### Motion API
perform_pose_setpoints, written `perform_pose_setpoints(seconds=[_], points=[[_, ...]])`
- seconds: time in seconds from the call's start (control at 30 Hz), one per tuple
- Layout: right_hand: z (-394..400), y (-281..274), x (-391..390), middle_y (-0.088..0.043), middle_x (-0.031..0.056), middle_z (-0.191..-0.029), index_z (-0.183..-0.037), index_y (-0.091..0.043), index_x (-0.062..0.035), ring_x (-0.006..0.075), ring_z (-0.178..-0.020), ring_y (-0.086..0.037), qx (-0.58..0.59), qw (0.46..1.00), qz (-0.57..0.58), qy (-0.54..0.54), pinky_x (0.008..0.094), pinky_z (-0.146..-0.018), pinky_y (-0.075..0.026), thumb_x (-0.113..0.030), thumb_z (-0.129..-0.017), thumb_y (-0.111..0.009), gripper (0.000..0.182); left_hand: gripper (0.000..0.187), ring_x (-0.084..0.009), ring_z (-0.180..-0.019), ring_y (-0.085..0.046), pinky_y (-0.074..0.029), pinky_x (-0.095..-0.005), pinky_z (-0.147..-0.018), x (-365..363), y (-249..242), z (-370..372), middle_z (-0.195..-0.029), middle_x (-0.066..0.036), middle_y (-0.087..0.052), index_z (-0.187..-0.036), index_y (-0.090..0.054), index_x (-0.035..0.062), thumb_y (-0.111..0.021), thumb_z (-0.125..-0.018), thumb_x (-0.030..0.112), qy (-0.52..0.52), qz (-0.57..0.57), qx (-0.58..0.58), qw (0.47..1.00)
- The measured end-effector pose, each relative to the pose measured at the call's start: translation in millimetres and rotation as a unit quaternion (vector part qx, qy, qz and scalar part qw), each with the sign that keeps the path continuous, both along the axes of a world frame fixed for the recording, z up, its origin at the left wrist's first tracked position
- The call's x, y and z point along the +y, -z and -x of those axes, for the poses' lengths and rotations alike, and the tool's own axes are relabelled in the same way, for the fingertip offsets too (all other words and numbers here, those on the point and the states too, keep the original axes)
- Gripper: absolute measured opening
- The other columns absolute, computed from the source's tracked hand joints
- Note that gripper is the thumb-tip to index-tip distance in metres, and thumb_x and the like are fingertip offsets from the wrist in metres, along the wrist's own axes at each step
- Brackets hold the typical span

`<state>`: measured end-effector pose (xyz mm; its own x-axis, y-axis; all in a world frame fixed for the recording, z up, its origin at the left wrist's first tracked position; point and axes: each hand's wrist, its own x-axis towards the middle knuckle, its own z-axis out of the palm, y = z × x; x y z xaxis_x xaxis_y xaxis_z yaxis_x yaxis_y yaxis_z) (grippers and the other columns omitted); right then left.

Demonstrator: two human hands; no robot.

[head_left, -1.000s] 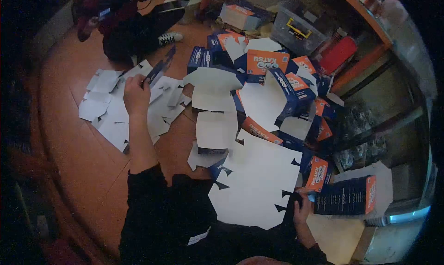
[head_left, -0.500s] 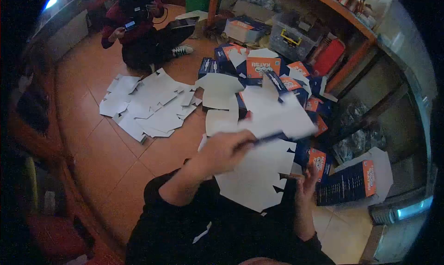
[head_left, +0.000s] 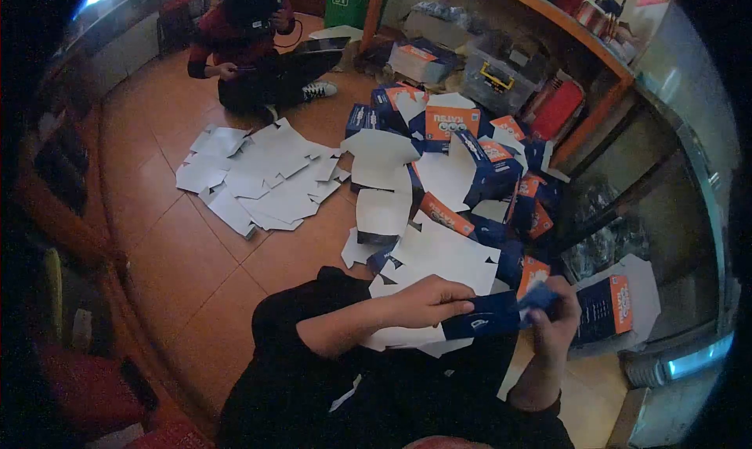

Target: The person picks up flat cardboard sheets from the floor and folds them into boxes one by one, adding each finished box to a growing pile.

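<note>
A navy printed cardboard carton [head_left: 487, 324] is held low over my lap, its dark side facing me. My left hand [head_left: 423, 302] is closed on its left end, thumb along the top edge. At the other end my right hand [head_left: 558, 322] pinches a small blue flap [head_left: 538, 297], slightly blurred. Under and behind the carton lies a flat white cardboard blank [head_left: 446, 257] with notched edges. The far side of the held carton is hidden.
Flat white blanks [head_left: 266, 175] are spread on the tiled floor at left. Folded navy and orange boxes [head_left: 452, 124] pile up ahead, with a clear plastic bin [head_left: 501, 77] behind. An open box [head_left: 603, 312] stands at right. Another person [head_left: 243, 50] sits at the back left.
My left hand has brought the carton down and right, turning its navy side toward me. My right hand has moved up and right and taken hold of the flap.
</note>
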<state>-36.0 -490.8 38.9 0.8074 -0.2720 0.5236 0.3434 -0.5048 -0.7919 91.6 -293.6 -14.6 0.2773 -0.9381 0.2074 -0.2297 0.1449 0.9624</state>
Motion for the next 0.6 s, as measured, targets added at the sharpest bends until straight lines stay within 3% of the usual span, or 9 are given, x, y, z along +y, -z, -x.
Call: perform_pose_setpoints(seconds=[0.1, 0.13, 0.2, 0.23, 0.33, 0.43, 0.53, 0.57, 0.6], points=[[-2.1, -22.0, 9.4, -0.049, 0.0009, -0.07, -0.086, -0.061, -0.0091, 0.0158, -0.069, -0.046, -0.097, 0.982, 0.121, -0.112, 0.0332, -0.066, -0.031, -0.028, -0.059, -0.076, 0.036, 0.024, -0.0115, -0.059, -0.053, -0.043, -0.0276, -0.054, -3.5, 2.8, 2.7, -0.067, -0.005, -0.055, -0.097, -0.055, 0.0028, -0.046, -0.089, 0.024, 0.046, -0.045, 0.077, 0.995], [-3.4, -34.9, 15.1, -0.049, 0.0008, -0.069, -0.083, -0.062, -0.0102, 0.0162, -0.069, -0.046, -0.031, 0.968, 0.193, -0.159, 0.0335, -0.066, -0.032, -0.026, -0.058, -0.076, 0.033, 0.025, -0.0091, -0.058, -0.051, -0.042, -0.0255, -0.053, -6.1, 5.2, 6.4, -0.066, -0.004, -0.055, -0.098, -0.056, 0.0032, -0.046, -0.089, 0.025, 0.063, -0.053, 0.1, 0.992], [-7.1, -55.7, 26.4, -0.049, 0.0006, -0.067, -0.079, -0.063, -0.0125, 0.0171, -0.068, -0.047, 0.103, 0.906, 0.328, -0.248, 0.0339, -0.067, -0.032, -0.023, -0.058, -0.076, 0.027, 0.026, -0.0104, -0.063, -0.054, -0.044, -0.0268, -0.06, -14.2, 24.5, 10.7, -0.07, -0.006, -0.057, -0.098, -0.057, 0.0028, -0.046, -0.089, 0.024, 0.031, 0.053, 0.027, 0.998], [-10.1, -57.5, 35.9, -0.05, 0.002, -0.067, -0.075, -0.064, -0.0142, 0.0194, -0.068, -0.047, 0.14, 0.888, 0.372, -0.232, 0.035, -0.069, -0.032, -0.016, -0.056, -0.076, 0.023, 0.026, -0.0108, -0.065, -0.054, -0.044, -0.0273, -0.062, -11.7, 20.5, 11.7, -0.071, -0.007, -0.058, -0.098, -0.058, 0.0026, -0.046, -0.089, 0.024, 0.028, 0.054, 0.009, 0.998], [-12.3, -45.4, 35.8, -0.049, 0.0034, -0.066, -0.078, -0.062, -0.0125, 0.0214, -0.07, -0.048, 0.117, 0.929, 0.34, -0.083, 0.036, -0.072, -0.033, -0.012, -0.057, -0.073, 0.024, 0.026, -0.0124, -0.071, -0.056, -0.044, -0.0285, -0.067, -9.2, 19.5, 9.2, -0.076, -0.01, -0.06, -0.099, -0.058, 0.0022, -0.047, -0.089, 0.023, -0.02, 0.029, 0.038, 0.999], [-14.7, -17.8, 32.3, -0.048, 0.0082, -0.076, -0.079, -0.058, -0.007, 0.0238, -0.073, -0.046, -0.018, 0.984, 0.174, 0.046, 0.0345, -0.072, -0.034, -0.007, -0.058, -0.071, 0.025, 0.026, -0.0134, -0.073, -0.056, -0.044, -0.0288, -0.069, -5.8, 15.5, 7.3, -0.079, -0.011, -0.061, -0.101, -0.057, 0.002, -0.047, -0.089, 0.022, -0.053, 0.017, 0.072, 0.996], [-15.8, -30.9, 36.6, -0.046, 0.0126, -0.088, -0.084, -0.054, -0.0035, 0.0261, -0.084, -0.045, 0.106, 0.925, 0.345, -0.117, 0.0355, -0.077, -0.034, -0.005, -0.063, -0.068, 0.026, 0.026, -0.0135, -0.074, -0.057, -0.043, -0.0283, -0.069, -0.5, 9.1, 9.0, -0.08, -0.011, -0.061, -0.102, -0.057, 0.0026, -0.046, -0.089, 0.022, -0.034, 0.03, 0.041, 0.998], [-16.7, -28.8, 35.4, -0.043, 0.0148, -0.099, -0.091, -0.052, -0.0035, 0.027, -0.097, -0.042, 0.206, 0.891, 0.361, -0.182, 0.0378, -0.083, -0.033, -0.007, -0.066, -0.066, 0.029, 0.026, -0.0135, -0.074, -0.057, -0.043, -0.028, -0.069, 0.1, 8.1, 9.1, -0.081, -0.011, -0.062, -0.102, -0.057, 0.0028, -0.045, -0.089, 0.022, -0.022, 0.037, 0.021, 0.999], [-17.2, -29.4, 36.0, -0.043, 0.0145, -0.102, -0.092, -0.052, -0.005, 0.0281, -0.098, -0.041, 0.189, 0.903, 0.345, -0.173, 0.0385, -0.084, -0.032, -0.011, -0.067, -0.067, 0.03, 0.026, -0.0132, -0.074, -0.057, -0.043, -0.0279, -0.069, -0.6, 10.8, 9.2, -0.079, -0.01, -0.061, -0.102, -0.057, 0.003, -0.045, -0.089, 0.022, -0.021, 0.05, 0.015, 0.998]])
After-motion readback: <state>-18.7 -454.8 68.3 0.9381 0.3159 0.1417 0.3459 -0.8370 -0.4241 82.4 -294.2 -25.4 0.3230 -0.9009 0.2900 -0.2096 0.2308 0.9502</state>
